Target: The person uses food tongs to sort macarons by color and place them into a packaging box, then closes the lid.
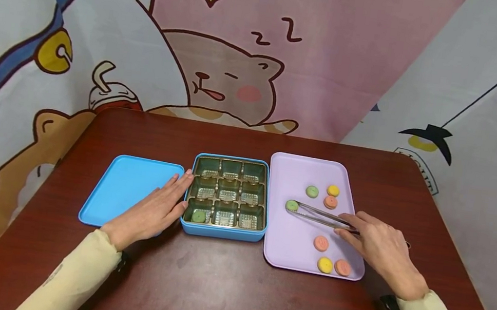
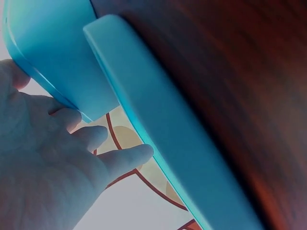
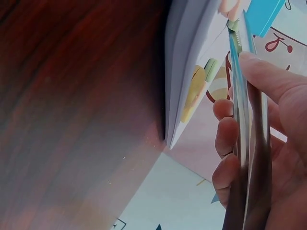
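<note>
My right hand [image 1: 379, 246] grips metal tongs [image 1: 324, 219], thumb on one arm and fingers curled along the other in the right wrist view. The tong tips stand around a green macaron-like disc [image 1: 292, 206] over the left part of the lilac tray [image 1: 282, 242]. My left hand [image 1: 153, 210] lies with straight fingers against the left side of a blue box [image 1: 222, 232]. Inside the box is a gold insert [image 1: 228, 190] of several compartments, and a green disc [image 1: 198, 216] sits in its front left compartment.
On the tray lie another green disc [image 1: 312, 191], yellow discs [image 1: 333, 190] and several pink ones [image 1: 321, 243]. A blue lid [image 1: 127, 194] rests on the brown table [image 1: 214, 285], left of the box and partly under my left hand. A patterned curtain [image 1: 326, 56] hangs behind.
</note>
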Motion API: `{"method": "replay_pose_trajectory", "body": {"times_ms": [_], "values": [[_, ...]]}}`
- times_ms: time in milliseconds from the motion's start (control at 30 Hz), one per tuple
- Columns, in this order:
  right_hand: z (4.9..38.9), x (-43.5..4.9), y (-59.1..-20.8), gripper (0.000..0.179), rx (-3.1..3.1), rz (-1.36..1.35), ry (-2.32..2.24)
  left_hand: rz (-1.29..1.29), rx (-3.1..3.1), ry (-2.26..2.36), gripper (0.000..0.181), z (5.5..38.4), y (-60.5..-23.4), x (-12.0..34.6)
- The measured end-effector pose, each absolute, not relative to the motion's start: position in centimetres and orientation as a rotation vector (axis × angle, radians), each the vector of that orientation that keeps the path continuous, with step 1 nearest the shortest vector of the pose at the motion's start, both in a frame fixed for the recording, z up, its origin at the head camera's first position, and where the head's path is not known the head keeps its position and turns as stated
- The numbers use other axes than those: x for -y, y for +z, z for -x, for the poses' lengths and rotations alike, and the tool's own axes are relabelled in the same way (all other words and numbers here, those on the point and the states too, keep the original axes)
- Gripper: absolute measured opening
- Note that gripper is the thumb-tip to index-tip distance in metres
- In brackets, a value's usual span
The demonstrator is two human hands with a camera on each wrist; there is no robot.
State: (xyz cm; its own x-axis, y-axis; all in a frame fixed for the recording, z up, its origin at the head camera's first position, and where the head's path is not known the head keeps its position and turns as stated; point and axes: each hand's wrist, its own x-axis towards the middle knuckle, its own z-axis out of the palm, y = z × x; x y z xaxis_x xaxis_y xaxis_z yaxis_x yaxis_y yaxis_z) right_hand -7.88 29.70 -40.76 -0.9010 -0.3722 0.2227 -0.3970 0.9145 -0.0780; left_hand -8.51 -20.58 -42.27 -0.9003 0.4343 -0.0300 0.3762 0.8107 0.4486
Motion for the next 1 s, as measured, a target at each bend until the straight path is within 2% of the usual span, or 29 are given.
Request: {"method": "replay_pose_trajectory", "body": {"times_ms": [400,1000], "values": [[7.1,-29.7,-40.9,0.041,2.827,-0.569,0.223,-0.63,-2.857,0.685,0.066,8.5,-42.2,20.6],[7.0,-28.4,-39.1,0.038,2.711,-0.606,0.271,-0.631,-2.862,0.704,0.066,8.5,-42.3,20.5]]}}
